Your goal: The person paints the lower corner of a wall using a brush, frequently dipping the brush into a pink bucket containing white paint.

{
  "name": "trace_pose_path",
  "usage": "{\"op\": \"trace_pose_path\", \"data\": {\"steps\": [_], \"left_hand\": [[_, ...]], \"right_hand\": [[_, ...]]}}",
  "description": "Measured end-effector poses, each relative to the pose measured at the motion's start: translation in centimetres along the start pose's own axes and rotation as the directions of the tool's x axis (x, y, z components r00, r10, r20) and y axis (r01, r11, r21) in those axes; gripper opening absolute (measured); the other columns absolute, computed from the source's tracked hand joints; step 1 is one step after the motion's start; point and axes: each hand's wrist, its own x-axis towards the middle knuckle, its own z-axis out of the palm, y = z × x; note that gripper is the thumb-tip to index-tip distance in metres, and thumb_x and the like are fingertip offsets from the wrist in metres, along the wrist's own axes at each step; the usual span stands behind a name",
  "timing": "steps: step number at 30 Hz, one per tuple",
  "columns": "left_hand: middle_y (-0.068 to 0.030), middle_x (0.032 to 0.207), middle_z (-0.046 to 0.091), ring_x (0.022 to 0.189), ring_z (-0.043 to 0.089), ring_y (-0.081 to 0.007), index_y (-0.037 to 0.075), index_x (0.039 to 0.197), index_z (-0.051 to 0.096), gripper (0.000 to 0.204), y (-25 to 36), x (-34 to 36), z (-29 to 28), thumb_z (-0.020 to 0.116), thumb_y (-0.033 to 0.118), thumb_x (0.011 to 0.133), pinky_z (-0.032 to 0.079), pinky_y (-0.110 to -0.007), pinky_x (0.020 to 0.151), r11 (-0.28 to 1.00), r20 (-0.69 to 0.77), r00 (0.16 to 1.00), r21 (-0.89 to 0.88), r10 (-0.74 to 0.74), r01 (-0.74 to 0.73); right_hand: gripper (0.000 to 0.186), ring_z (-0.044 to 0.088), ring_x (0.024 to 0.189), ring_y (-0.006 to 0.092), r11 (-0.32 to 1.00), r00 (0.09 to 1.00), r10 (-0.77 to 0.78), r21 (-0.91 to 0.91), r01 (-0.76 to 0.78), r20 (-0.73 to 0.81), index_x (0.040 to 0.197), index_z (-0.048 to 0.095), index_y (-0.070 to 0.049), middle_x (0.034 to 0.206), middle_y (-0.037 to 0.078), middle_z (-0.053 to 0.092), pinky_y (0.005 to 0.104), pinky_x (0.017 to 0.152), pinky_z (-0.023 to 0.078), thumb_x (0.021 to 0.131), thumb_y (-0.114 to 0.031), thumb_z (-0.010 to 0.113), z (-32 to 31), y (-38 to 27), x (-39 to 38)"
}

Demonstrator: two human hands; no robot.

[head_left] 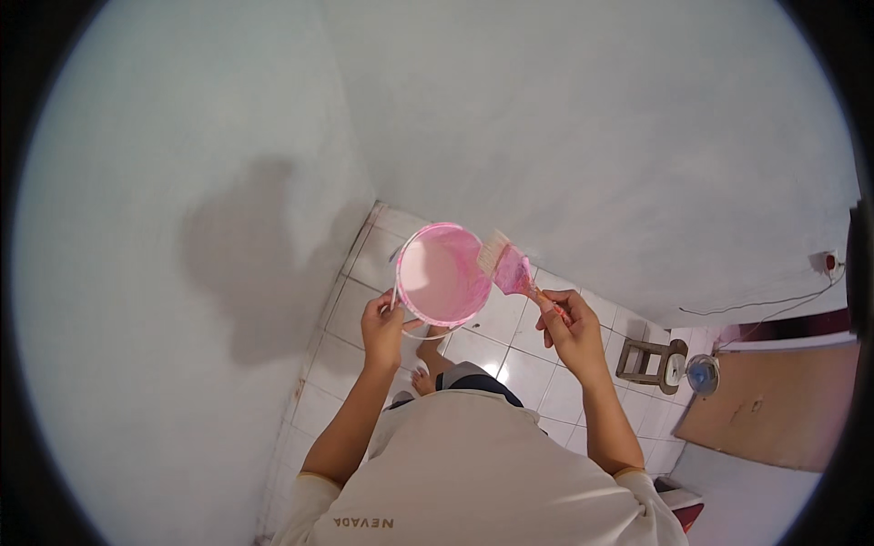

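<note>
A pink bucket [475, 289] with pale paint [431, 278] inside is held up in front of me. My left hand [383, 329] grips it at its near left side, where the thin handle hangs. In my right hand [574, 332] is a wide paintbrush [513, 270], its handle between thumb and fingers. The brush points left, with its pale bristles at the bucket's right rim; whether they touch it I cannot tell. Pink paint stains the brush's head and the bucket's wall.
Two pale walls [583, 136] meet in a corner ahead, above a white tiled floor [364, 309]. To the right stand a wooden stool [645, 362], a clear container with something blue [703, 374] and a brown panel [774, 405]. A red socket [829, 263] with a cable is on the right wall.
</note>
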Motion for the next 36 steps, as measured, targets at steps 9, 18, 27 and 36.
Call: {"op": "trace_pose_path", "data": {"steps": [9, 18, 27, 36], "left_hand": [[-0.0213, 0.135, 0.04, 0.125, 0.046, -0.0277, -0.006, 0.109, 0.046, 0.025, 1.5, -3.1, 0.4, 0.05, -0.008, 0.084, 0.063, -0.037, 0.075, 0.992, 0.058, 0.997, 0.113, 0.047, -0.053], [-0.0231, 0.136, 0.042, 0.124, 0.048, -0.03, -0.007, 0.107, 0.049, 0.024, 0.1, -5.3, -0.9, 0.052, -0.008, 0.083, 0.063, -0.037, 0.072, 0.989, 0.132, 0.989, 0.118, 0.068, -0.084], [-0.0191, 0.121, 0.045, 0.104, 0.058, -0.0301, -0.008, 0.105, 0.044, 0.022, 0.9, -0.3, 0.2, 0.054, -0.004, 0.086, 0.063, -0.041, 0.072, 0.998, 0.037, 0.998, 0.044, -0.055, 0.053], [-0.0156, 0.112, 0.048, 0.102, 0.06, -0.0248, -0.009, 0.11, 0.039, 0.024, 9.1, 10.0, 4.2, 0.05, 0.002, 0.092, 0.059, -0.041, 0.084, 0.978, 0.088, 0.987, 0.175, -0.134, 0.117]], "right_hand": [[0.027, 0.067, 0.07, 0.0361, 0.778, 0.943, -0.254, -0.533, 0.332, 0.217, 0.093, 0.065, 0.002, 0.072, 0.021, 0.066, 0.0432, 0.063, 0.053, 0.09, -0.023, 0.057, 6.8, 2.5, 6.1], [0.03, 0.065, 0.072, 0.0407, 0.618, 0.967, -0.184, -0.744, 0.254, 0.177, 0.087, 0.066, -0.001, 0.077, 0.025, 0.065, 0.049, 0.068, 0.053, 0.087, -0.028, 0.052, 11.5, 6.0, 6.0], [0.029, 0.067, 0.071, 0.0341, 0.883, 0.952, -0.29, -0.355, 0.306, 0.099, 0.099, 0.066, -0.002, 0.081, 0.02, 0.068, 0.0441, 0.064, 0.053, 0.089, -0.025, 0.052, 6.4, 7.0, 7.8], [0.03, 0.059, 0.063, 0.0118, 0.816, 0.979, 0.092, 0.55, -0.178, 0.18, 0.115, 0.059, 0.002, 0.082, 0.007, 0.064, 0.0246, 0.049, 0.043, 0.095, -0.02, 0.052, 6.3, 2.3, 12.3]]}}
